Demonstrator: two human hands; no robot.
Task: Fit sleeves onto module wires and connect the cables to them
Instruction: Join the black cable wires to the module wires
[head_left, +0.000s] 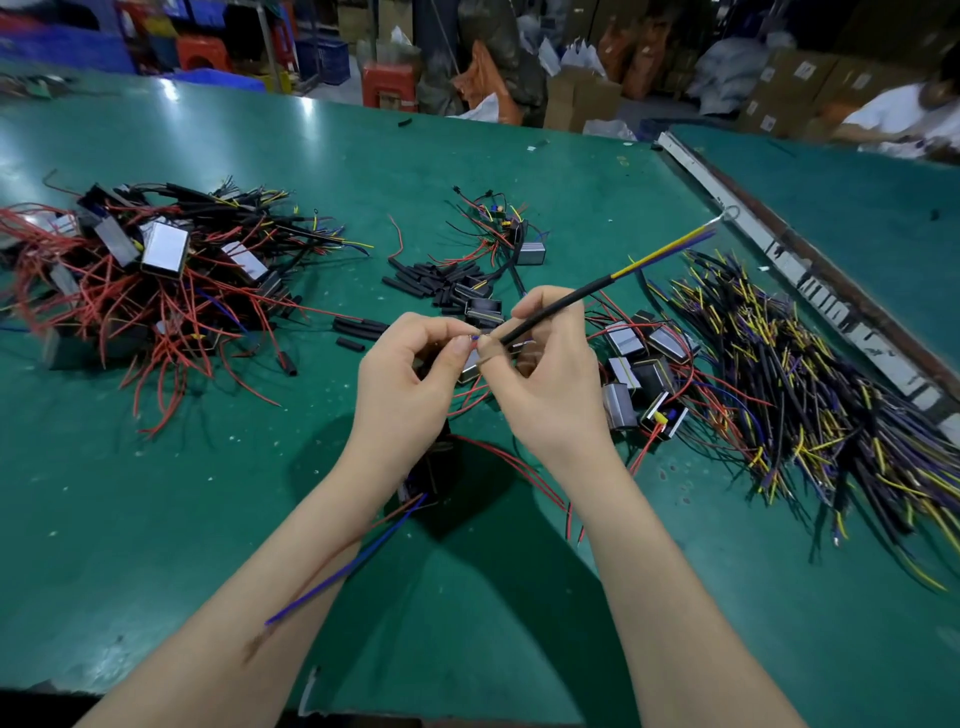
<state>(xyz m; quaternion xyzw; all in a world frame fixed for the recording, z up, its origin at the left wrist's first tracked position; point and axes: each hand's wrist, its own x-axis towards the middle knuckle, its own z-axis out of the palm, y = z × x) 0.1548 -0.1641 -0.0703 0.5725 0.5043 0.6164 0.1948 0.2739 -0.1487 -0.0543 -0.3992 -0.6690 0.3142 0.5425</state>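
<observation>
Both hands meet at frame centre, pinching wire ends together above the green table (156, 519).

At upper left lies a heap of modules with red wires (156, 270). Right of it, at upper centre, a cluster of loose black sleeves (431, 280) rests on the mat. At centre, the left hand (410, 374) has its thumb and forefinger curled, pinching a thin wire end; a red and a blue wire (343, 566) trail down over the left forearm. The right hand (550, 374) touches it fingertip to fingertip and grips a black cable (571, 301), which slants toward the upper right and ends in yellow and purple leads. A silver module (470, 366) shows between the hands. Just right, more modules (644, 364) lie grouped. At far right spreads a pile of black cables (805, 395).
</observation>
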